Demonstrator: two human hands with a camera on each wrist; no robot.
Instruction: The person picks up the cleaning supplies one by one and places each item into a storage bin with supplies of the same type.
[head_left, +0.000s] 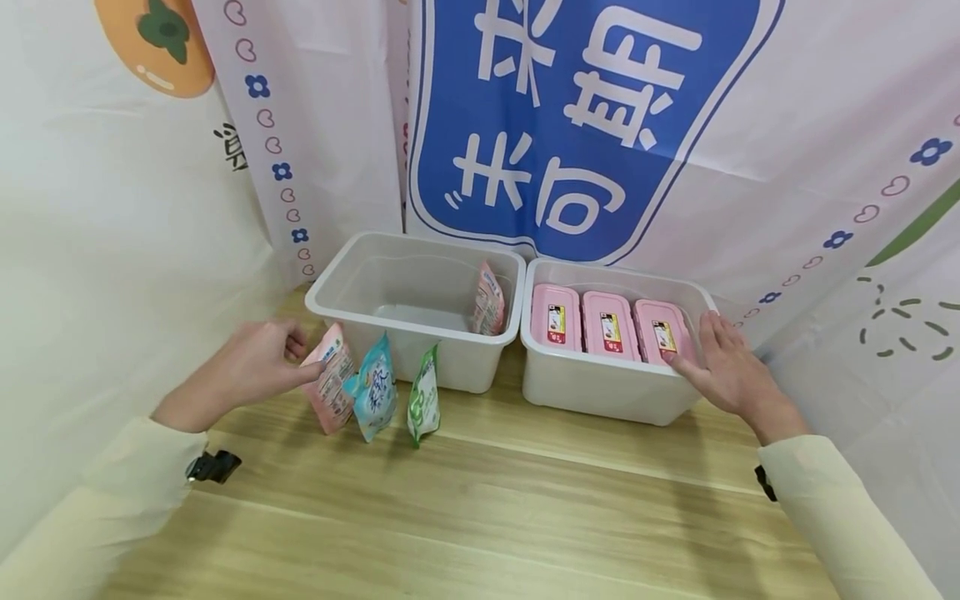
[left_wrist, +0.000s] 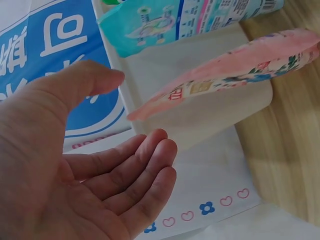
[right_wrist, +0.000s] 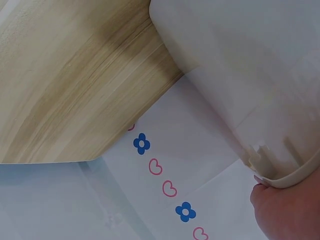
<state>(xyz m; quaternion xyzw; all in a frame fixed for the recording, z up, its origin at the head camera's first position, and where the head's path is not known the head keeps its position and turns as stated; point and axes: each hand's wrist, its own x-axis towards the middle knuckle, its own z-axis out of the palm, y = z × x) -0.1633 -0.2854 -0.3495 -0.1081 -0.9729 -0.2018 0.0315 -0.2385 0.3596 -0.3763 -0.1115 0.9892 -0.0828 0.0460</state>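
My left hand [head_left: 258,362] [left_wrist: 60,155] is beside a standing pink pouch [head_left: 333,383] [left_wrist: 225,75], thumb and fingers apart at its top end, without a visible grip. To the right of that pouch stand a light-blue pouch [head_left: 377,392] [left_wrist: 150,27] and a green-and-white pouch [head_left: 425,398]. Behind them is the left bin [head_left: 450,362], with another pink pouch [head_left: 489,302] upright inside at its right end. My right hand [head_left: 727,371] [right_wrist: 290,212] rests on the right rim of the right bin [head_left: 600,392], fingers extended. Three pink-lidded boxes [head_left: 556,312] lie side by side in that bin.
Both bins stand side by side on a wooden table [head_left: 465,517]. A printed cloth with a blue sign [head_left: 555,125] hangs right behind them, and white cloth [head_left: 112,233] borders the left side. A dark strap piece [head_left: 213,467] is on the left wrist.
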